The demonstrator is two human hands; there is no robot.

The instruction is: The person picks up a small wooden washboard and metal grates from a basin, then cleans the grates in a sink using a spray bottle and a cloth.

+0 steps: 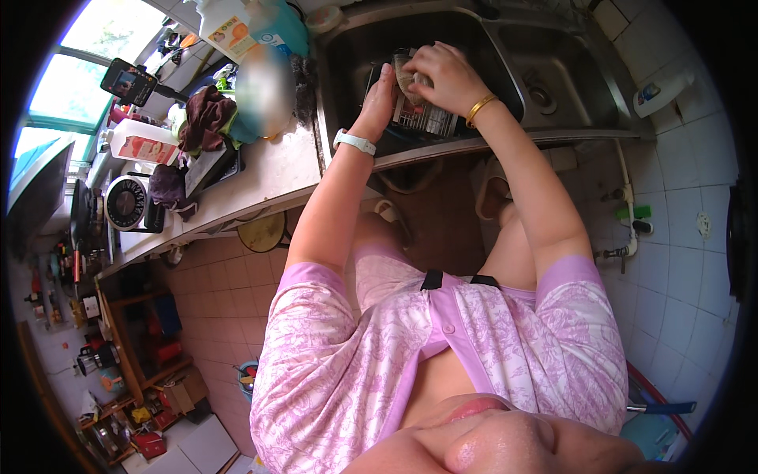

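Both my hands are over the left basin of a stainless steel sink [503, 59]. My right hand [444, 77], with a gold bangle at the wrist, grips a beige, rough-textured cloth or scrubbing pad [407, 83]. My left hand [379, 101], wearing a pale wristband, is held upright just left of the cloth, its thumb raised; whether it supports something dark behind it cannot be told. Below my hands in the basin lies a metal rack or grille with thin parallel bars [435, 121]. The fingers of my left hand are partly hidden.
Large jugs [228, 26] stand on the counter left of the sink, beside dark cloths [208, 118] and a phone on a holder [125, 82]. A smaller basin [553, 89] adjoins on the right. A white bottle [660, 95] is by the tiled wall.
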